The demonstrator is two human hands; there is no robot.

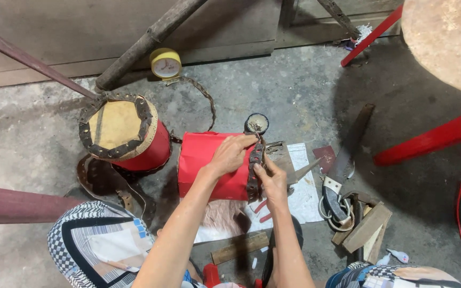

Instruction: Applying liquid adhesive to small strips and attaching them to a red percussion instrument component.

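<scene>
A red drum body (209, 164) lies on its side on the concrete floor in front of me. A dark studded leather strip (254, 170) runs around its right end. My left hand (231, 154) rests on top of the drum, fingers pressing the strip near the upper edge. My right hand (271, 181) pinches the strip lower down on the drum's right rim. A second red drum (126, 133) with a pale skin top and a dark studded band stands upright to the left.
A small yellow clock (166, 64) sits at the back by a wooden pole (145, 42). A saw (348, 154), wood scraps (366, 229) and red-handled pliers (265, 210) lie at right on white paper (305, 197). Red stool legs (433, 138) stand at far right.
</scene>
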